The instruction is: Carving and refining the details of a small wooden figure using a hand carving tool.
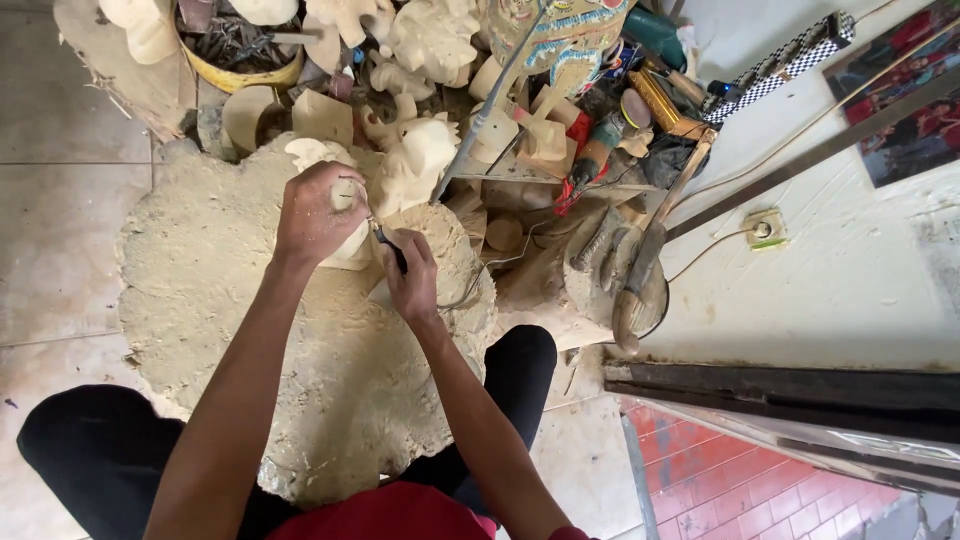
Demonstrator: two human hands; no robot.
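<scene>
My left hand [315, 212] is closed over a pale carved wooden piece [352, 250], pressing it down on a mound of sawdust [230, 290]. My right hand [412, 278] grips a small dark-handled carving tool [388, 243], its tip against the piece between the two hands. Most of the wooden piece is hidden under my left hand. Both forearms reach forward from my lap; my knees in black trousers flank the mound.
Several pale unfinished wooden carvings [420, 160] are piled behind the mound, with a yellow bucket of tools [240, 50] at the back. Tools, a mallet [635, 290] and a painted carved figure [565, 35] lie to the right by a white wall with a socket [765, 228].
</scene>
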